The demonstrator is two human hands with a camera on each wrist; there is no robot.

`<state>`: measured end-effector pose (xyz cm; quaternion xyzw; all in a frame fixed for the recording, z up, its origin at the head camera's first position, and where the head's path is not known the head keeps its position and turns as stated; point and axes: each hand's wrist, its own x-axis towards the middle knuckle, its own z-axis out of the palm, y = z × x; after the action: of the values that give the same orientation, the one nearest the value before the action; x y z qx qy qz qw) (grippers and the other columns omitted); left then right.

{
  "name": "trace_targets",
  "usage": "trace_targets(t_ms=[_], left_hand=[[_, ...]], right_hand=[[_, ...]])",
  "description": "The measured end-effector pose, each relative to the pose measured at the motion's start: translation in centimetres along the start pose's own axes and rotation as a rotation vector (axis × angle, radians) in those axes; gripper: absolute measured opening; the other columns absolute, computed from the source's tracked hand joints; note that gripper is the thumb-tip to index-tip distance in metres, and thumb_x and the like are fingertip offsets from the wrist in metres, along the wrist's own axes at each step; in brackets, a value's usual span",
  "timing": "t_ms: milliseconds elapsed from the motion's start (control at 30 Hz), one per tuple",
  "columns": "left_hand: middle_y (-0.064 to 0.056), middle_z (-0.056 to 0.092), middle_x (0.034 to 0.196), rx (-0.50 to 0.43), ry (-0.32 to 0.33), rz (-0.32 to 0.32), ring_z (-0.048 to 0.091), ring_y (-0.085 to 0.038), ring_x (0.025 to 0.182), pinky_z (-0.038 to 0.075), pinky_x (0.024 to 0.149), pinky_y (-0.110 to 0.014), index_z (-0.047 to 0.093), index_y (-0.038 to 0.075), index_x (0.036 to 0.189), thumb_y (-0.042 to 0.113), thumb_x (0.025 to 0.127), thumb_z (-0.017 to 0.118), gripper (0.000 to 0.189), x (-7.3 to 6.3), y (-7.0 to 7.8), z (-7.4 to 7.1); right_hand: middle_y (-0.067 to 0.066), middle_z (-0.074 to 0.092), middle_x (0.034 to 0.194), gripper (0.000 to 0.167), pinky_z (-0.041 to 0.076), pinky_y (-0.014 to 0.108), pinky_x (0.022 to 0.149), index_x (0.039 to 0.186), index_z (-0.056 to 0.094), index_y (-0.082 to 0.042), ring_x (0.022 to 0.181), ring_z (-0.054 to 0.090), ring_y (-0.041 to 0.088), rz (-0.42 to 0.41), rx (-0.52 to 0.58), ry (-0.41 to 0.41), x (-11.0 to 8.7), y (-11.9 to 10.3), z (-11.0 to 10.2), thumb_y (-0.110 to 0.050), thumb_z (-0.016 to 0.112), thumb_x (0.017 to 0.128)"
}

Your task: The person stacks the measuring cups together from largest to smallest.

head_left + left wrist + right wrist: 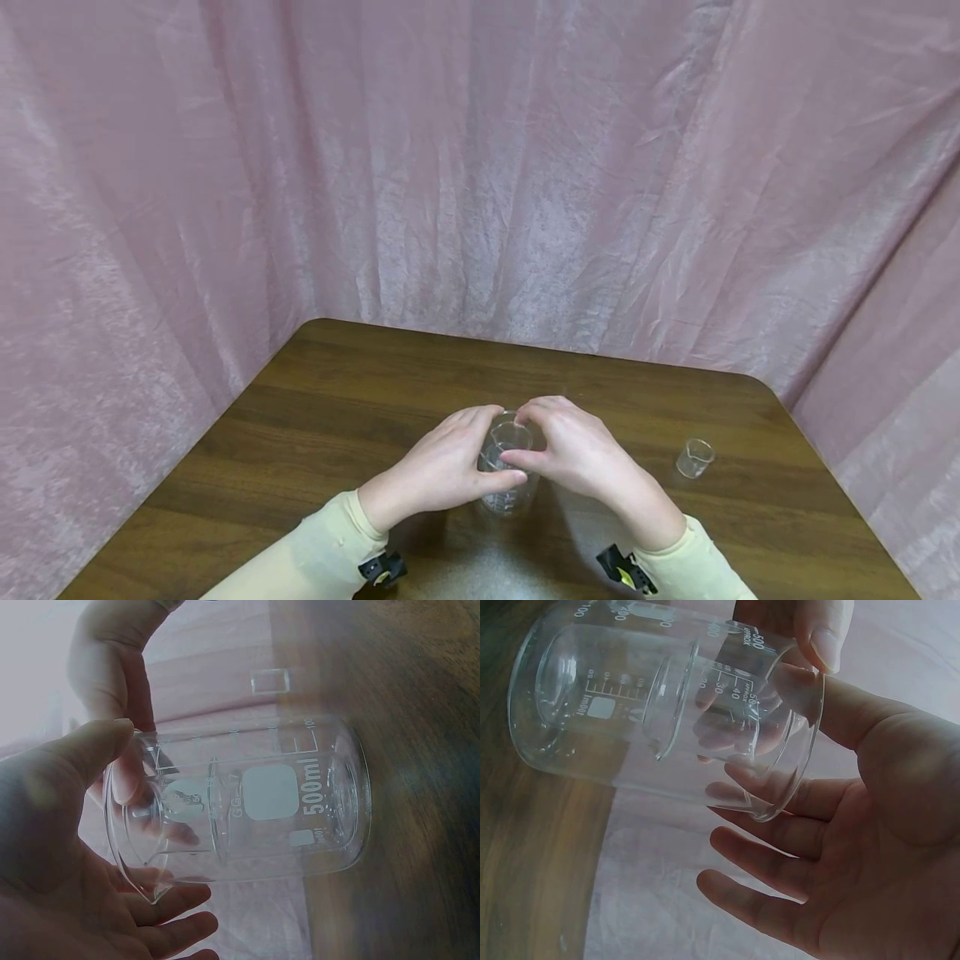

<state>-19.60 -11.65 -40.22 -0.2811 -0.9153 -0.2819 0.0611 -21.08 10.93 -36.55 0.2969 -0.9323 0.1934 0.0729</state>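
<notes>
Looks softly lit in the head view, with sheen on the curtain (pixel 525 208), pale glare on the near surface (pixel 495 571) and shadows flanking the beaker (pixel 501 502). Looks hazy in the left wrist view, washed out at upper left; appears dimmer in the right wrist view.

My left forearm (pixel 300 550) and right forearm (pixel 693 560) are slanting inward. My left hand (pixel 442 473) is curving into a grip, its thumb (pixel 501 481) pointing rightward; my right hand (pixel 579 450) is pinching between 2 digits just beside it, its outer fingers (pixel 754 859) spreading loosely apart.
</notes>
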Motion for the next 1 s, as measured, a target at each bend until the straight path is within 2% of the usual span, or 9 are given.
trace_targets(t_ms=[200,433,1000], left_hand=[[-0.016,0.063,0.151,0.010,-0.004,-0.005,0.057,-0.032,0.142,0.048,0.118,-0.052,0.054,0.002,0.154,0.063,0.096,0.078,0.087,0.1,0.0,0.1],[-0.017,0.063,0.151,0.008,-0.004,-0.001,0.057,-0.032,0.143,0.047,0.119,-0.052,0.053,0.001,0.154,0.062,0.097,0.078,0.087,0.1,0.0,0.1],[-0.016,0.063,0.151,0.006,-0.006,-0.007,0.056,-0.032,0.143,0.047,0.119,-0.052,0.053,0.002,0.154,0.062,0.097,0.078,0.087,0.0,-0.3,0.2]], right_hand=[[-0.002,0.075,0.123,0.042,0.061,0.050,0.093,0.116,0.079,-0.015,0.122,0.068,0.021,0.010,-0.006,-0.015,0.0,-0.1,0.0,-0.046,0.092,0.090],[-0.002,0.075,0.122,0.042,0.060,0.052,0.093,0.116,0.080,-0.016,0.125,0.067,0.021,0.015,-0.035,-0.068,0.5,-0.2,-0.3,-0.047,0.092,0.089],[-0.002,0.076,0.116,0.039,0.061,0.048,0.089,0.107,0.082,-0.015,0.120,0.067,0.023,-0.027,-0.120,-0.157,1.7,-0.7,-0.6,-0.043,0.095,0.084]])
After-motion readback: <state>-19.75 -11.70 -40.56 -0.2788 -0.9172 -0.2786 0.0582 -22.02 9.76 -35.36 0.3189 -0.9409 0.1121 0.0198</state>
